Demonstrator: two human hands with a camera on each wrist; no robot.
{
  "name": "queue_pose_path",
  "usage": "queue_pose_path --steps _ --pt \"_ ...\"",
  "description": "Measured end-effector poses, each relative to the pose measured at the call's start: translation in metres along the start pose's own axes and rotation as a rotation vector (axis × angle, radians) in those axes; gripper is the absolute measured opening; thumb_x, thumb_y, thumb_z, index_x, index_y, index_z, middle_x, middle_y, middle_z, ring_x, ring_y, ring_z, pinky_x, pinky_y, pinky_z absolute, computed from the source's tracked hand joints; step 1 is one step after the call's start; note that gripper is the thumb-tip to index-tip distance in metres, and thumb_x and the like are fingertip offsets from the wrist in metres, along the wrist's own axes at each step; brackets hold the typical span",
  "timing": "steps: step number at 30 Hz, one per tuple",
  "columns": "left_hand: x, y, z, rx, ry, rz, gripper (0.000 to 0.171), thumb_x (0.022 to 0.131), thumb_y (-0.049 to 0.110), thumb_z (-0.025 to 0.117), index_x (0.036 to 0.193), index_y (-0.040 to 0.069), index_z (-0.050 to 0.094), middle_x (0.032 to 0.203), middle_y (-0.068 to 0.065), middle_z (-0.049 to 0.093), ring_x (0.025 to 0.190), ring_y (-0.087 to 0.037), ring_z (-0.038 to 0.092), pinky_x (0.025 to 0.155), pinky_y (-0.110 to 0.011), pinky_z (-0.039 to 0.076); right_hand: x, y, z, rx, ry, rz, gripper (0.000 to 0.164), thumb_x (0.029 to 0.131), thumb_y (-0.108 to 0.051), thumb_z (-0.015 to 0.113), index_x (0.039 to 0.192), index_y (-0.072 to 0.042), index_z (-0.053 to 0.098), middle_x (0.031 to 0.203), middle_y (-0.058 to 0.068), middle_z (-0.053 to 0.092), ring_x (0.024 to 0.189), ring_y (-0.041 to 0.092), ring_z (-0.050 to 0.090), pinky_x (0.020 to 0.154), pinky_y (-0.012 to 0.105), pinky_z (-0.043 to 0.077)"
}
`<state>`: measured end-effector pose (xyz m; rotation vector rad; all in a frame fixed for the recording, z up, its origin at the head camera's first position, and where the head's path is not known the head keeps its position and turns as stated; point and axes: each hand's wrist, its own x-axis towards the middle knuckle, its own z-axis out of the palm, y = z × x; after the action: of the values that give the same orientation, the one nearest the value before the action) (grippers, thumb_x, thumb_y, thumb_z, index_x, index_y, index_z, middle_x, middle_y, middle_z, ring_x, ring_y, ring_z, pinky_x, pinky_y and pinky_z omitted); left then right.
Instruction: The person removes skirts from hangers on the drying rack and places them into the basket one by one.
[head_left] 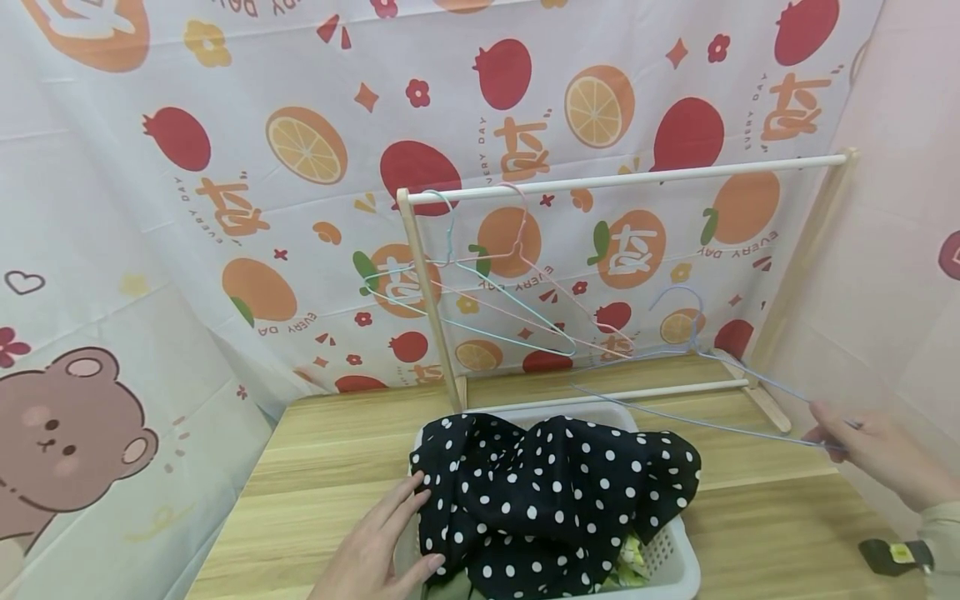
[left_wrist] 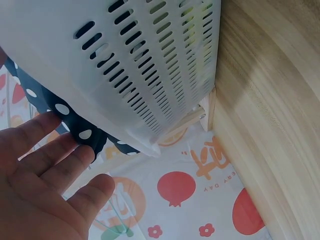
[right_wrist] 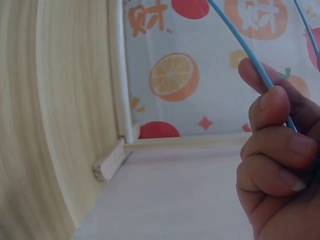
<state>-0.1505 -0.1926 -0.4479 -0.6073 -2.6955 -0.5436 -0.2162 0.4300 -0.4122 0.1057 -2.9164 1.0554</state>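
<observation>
My right hand grips one end of a blue clothes hanger, held above the right part of the table with its hook upward. In the right wrist view the fingers curl around the blue hanger wire. A black cloth with white polka dots lies bunched in a white basket. At the cloth's left edge, my left hand touches it with fingers loosely extended. From the left wrist view, the fingertips rest against the dotted cloth at the basket rim.
Behind the basket stands a rack with a white rail and wooden posts. A mint hanger and a pink hanger hang at its left end. Yellow-green fabric shows in the basket. A fruit-print curtain covers the back.
</observation>
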Motion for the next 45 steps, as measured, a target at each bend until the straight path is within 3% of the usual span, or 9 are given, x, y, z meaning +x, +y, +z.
queue_pose_path --steps 9,19,23,32,36,39,45 --pt "0.000 0.001 0.000 -0.006 -0.004 -0.002 0.066 0.076 0.055 0.065 0.129 0.019 0.052 0.142 0.008 0.036 0.122 -0.010 0.040 0.093 -0.034 0.041 0.019 -0.016 0.008 0.022 -0.014 0.042 0.059 0.099 -0.044 0.024 0.101 -0.004 0.068 0.085 0.010 0.060 0.081 0.015 0.052 0.070 0.036 0.041" --pt "-0.002 -0.001 0.002 0.017 -0.025 0.002 0.071 0.075 0.060 0.062 0.131 0.018 0.050 0.143 0.006 0.034 0.122 -0.012 0.039 0.093 -0.036 0.041 0.049 -0.078 0.020 0.034 0.083 -0.032 0.058 0.096 -0.050 0.030 0.094 -0.008 0.071 0.079 0.008 0.062 0.078 0.019 0.054 0.066 0.032 0.041" --pt "-0.004 -0.006 0.006 0.033 -0.032 0.054 0.077 0.074 0.062 0.061 0.133 0.015 0.048 0.145 0.004 0.030 0.123 -0.014 0.040 0.091 -0.038 0.043 0.059 -0.098 0.019 0.058 0.120 -0.081 0.057 0.096 -0.049 0.031 0.089 -0.009 0.071 0.083 0.009 0.065 0.079 0.021 0.058 0.069 0.031 0.043" --pt "-0.010 -0.016 0.014 0.091 -0.005 0.240 0.092 0.071 0.065 0.062 0.141 0.011 0.036 0.147 -0.006 0.026 0.128 -0.022 0.034 0.092 -0.041 0.042 0.071 -0.123 0.011 0.099 0.207 -0.146 0.056 0.097 -0.046 0.033 0.092 -0.004 0.071 0.080 0.011 0.064 0.070 0.019 0.057 0.059 0.029 0.045" --pt "-0.013 -0.021 0.017 0.089 -0.019 0.288 0.091 0.074 0.064 0.060 0.142 0.011 0.033 0.147 -0.008 0.027 0.129 -0.024 0.032 0.105 -0.026 0.023 0.074 -0.133 0.007 0.111 0.240 -0.157 0.056 0.096 -0.046 0.034 0.087 -0.005 0.071 0.076 0.009 0.065 0.070 0.019 0.058 0.061 0.026 0.044" --pt "-0.014 -0.026 0.018 0.074 -0.017 0.341 0.091 0.074 0.061 0.062 0.142 0.007 0.032 0.146 -0.012 0.027 0.129 -0.028 0.031 0.106 -0.017 0.007 0.075 -0.139 0.004 0.113 0.251 -0.157 0.057 0.096 -0.048 0.034 0.086 -0.007 0.072 0.074 0.008 0.065 0.071 0.018 0.058 0.065 0.023 0.043" --pt "-0.016 -0.033 0.024 0.111 -0.002 0.386 0.097 0.073 0.068 0.057 0.142 0.005 0.032 0.147 -0.012 0.025 0.129 -0.029 0.030 0.107 -0.018 0.005 0.078 -0.153 0.000 0.107 0.264 -0.157 0.060 0.095 -0.050 0.034 0.084 -0.004 0.071 0.069 0.008 0.064 0.072 0.016 0.057 0.069 0.021 0.038"
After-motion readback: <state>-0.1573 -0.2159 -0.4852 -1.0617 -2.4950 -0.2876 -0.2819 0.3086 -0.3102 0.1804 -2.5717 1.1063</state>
